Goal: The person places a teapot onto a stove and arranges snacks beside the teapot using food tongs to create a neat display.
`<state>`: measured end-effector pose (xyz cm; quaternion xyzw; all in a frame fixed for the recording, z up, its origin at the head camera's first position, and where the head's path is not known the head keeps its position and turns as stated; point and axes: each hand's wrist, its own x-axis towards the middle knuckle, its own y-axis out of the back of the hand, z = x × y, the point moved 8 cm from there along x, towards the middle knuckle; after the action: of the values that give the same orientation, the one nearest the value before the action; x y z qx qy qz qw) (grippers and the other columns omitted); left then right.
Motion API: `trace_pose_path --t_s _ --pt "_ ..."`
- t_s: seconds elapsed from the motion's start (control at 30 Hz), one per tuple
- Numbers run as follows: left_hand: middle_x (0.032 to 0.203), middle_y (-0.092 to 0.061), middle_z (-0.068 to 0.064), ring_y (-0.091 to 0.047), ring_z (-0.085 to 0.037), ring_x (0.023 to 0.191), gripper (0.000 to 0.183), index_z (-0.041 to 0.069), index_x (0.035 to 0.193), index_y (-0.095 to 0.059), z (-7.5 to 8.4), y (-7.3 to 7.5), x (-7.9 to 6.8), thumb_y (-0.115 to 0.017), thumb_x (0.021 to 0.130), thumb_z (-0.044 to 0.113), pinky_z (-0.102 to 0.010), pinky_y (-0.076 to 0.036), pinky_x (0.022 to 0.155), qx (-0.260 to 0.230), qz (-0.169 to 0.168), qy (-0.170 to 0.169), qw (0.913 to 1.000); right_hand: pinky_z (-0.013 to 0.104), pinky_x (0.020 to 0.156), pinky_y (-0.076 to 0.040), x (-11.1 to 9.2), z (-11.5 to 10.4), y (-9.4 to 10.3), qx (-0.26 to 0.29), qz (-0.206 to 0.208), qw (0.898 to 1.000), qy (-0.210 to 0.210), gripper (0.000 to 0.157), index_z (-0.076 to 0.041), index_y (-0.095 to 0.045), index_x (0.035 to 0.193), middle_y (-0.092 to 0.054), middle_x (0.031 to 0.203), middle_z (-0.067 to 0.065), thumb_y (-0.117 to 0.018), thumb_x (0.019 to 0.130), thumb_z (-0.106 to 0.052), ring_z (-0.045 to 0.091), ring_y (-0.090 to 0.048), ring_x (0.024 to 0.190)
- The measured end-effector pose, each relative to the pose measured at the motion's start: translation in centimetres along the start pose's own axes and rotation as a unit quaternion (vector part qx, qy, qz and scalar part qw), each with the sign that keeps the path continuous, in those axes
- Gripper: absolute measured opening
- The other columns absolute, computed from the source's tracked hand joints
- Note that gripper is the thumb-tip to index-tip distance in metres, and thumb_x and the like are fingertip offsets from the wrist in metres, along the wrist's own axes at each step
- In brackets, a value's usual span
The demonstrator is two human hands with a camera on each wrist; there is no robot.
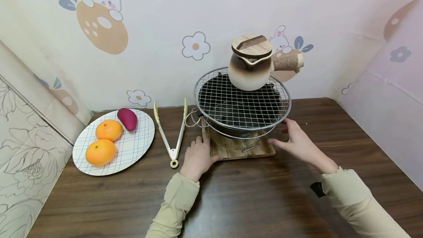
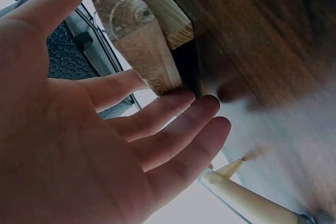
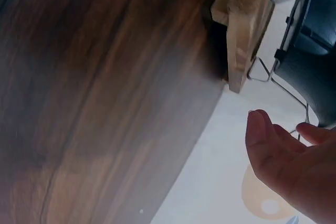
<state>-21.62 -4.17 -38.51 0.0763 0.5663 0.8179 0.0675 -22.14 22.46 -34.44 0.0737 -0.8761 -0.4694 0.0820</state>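
A round charcoal grill with a wire mesh [image 1: 242,115] stands on a wooden board [image 1: 228,150]. On the mesh, toward the back right, sits a cream-and-brown clay teapot [image 1: 248,74] with a wooden lid and a rope-wrapped side handle. My left hand [image 1: 198,155] is at the board's front left corner. In the left wrist view its fingers [image 2: 176,140] stretch out, some touching the board's edge [image 2: 152,59]. My right hand [image 1: 300,143] is spread beside the board's right side. A gap shows between it and the board [image 3: 239,56] in the right wrist view.
To the left, metal tongs [image 1: 172,153] with pale yellow tips lie spread on the dark wooden table [image 1: 132,208]. Farther left, a checked oval plate [image 1: 132,150] holds two oranges [image 1: 101,152] and a purple sweet potato [image 1: 127,119]. A patterned curtain [image 1: 158,17] hangs close behind.
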Motion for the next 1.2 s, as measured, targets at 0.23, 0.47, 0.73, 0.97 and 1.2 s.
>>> trace_pose_path --t_s 0.23,0.47,0.73,0.97,1.2 --pt "0.109 -0.059 -0.02 -0.06 -0.036 0.094 0.083 0.003 0.137 -0.049 0.4 0.3 0.0 -0.074 0.076 0.054 -0.046 -0.051 0.075 0.003 0.002 -0.005 1.0 0.056 0.091 -0.046 0.3 0.0 -1.1 -0.004 -0.003 1.0 0.013 0.088 0.007 -0.021 0.147 -0.038 0.133 0.033 -0.071 0.087 -0.034 0.045 -0.05 0.113" --pt "0.113 -0.059 -0.021 -0.06 -0.036 0.097 0.084 0.003 0.138 -0.049 0.5 0.4 0.1 -0.073 0.076 0.054 -0.046 -0.051 0.077 0.006 -0.003 -0.003 1.0 0.053 0.091 -0.047 0.6 -0.2 -2.4 0.001 -0.003 0.999 0.035 0.084 0.006 -0.027 0.144 -0.044 0.133 0.029 -0.073 0.084 -0.03 0.04 -0.052 0.116" --pt "0.109 -0.058 -0.02 -0.06 -0.035 0.095 0.084 0.002 0.137 -0.049 0.5 0.4 0.1 -0.073 0.077 0.055 -0.046 -0.051 0.076 0.007 -0.001 -0.005 1.0 0.059 0.104 -0.039 1.1 -0.6 -4.1 -0.026 -0.023 0.997 0.062 0.114 -0.005 -0.01 0.155 -0.023 0.155 0.028 -0.081 0.074 -0.044 0.045 -0.032 0.139" --pt "0.111 -0.058 -0.02 -0.059 -0.036 0.096 0.086 0.002 0.139 -0.047 0.3 0.3 0.1 -0.073 0.076 0.056 -0.047 -0.051 0.077 0.006 -0.005 -0.001 1.0 0.06 0.095 -0.045 1.1 -0.3 -4.5 -0.051 -0.025 0.998 0.034 0.123 -0.003 -0.013 0.154 -0.021 0.153 0.033 -0.084 0.066 -0.051 0.05 -0.038 0.132" --pt "0.119 -0.058 -0.021 -0.058 -0.037 0.104 0.09 0.003 0.142 -0.045 -0.1 -0.2 0.0 -0.072 0.076 0.058 -0.048 -0.05 0.084 0.004 -0.011 0.003 0.9999 0.058 0.088 -0.048 1.2 -0.2 -4.9 -0.064 -0.012 0.998 0.01 0.118 0.001 -0.024 0.15 -0.027 0.146 0.034 -0.086 0.063 -0.047 0.051 -0.049 0.121"
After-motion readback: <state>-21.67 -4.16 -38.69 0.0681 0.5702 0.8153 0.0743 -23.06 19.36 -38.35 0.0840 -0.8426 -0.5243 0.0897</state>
